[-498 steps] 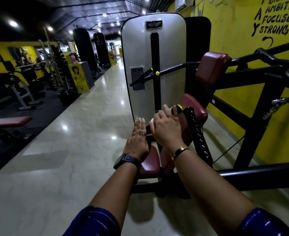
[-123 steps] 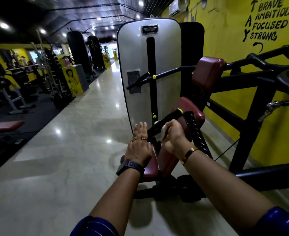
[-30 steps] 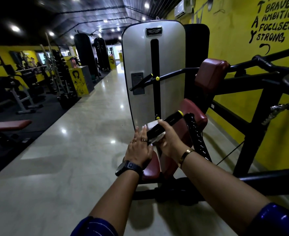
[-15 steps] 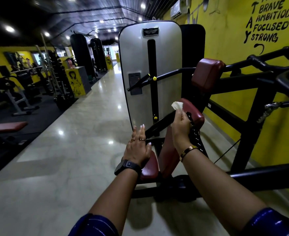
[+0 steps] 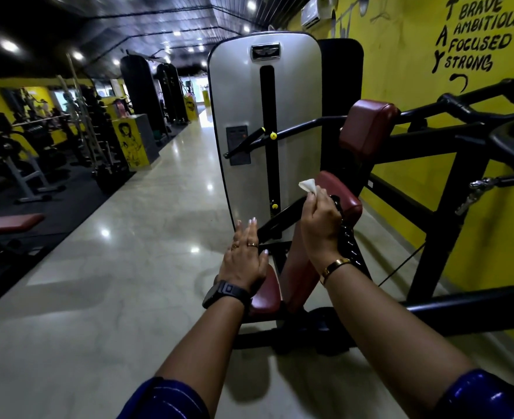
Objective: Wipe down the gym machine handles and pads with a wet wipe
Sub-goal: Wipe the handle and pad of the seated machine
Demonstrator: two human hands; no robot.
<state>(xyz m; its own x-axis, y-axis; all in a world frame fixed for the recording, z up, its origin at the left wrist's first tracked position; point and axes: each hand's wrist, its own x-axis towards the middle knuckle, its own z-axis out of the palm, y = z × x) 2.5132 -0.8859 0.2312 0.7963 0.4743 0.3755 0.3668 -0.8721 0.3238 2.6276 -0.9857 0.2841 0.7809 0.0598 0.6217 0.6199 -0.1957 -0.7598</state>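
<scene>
The right hand (image 5: pixel 320 220) has slid up off the lower stretch of the slanted black handle (image 5: pixel 280 220), where a second ago it was wrapped round the bar with the wet wipe (image 5: pixel 307 185) under its palm. It now sits at the handle's far, upper end, fingers curled and clamped on the wipe, whose white corner sticks up above the fist against the grey weight-stack cover (image 5: pixel 243 116). Whether the fist still touches the bar cannot be told; it hides the yellow end cap seen earlier and lies in front of the ribbed black grip (image 5: pixel 348 237) and the red pad (image 5: pixel 345 193) behind it. The left hand (image 5: pixel 243 255) has hardly shifted: it stays on the near, low red pad (image 5: pixel 267 294), fingers straight and close together, pointing away, gripping nothing. The upper red pad (image 5: pixel 367 131) on the black frame stands far right, near the yellow wall (image 5: pixel 401 71) — untouched, as before.
</scene>
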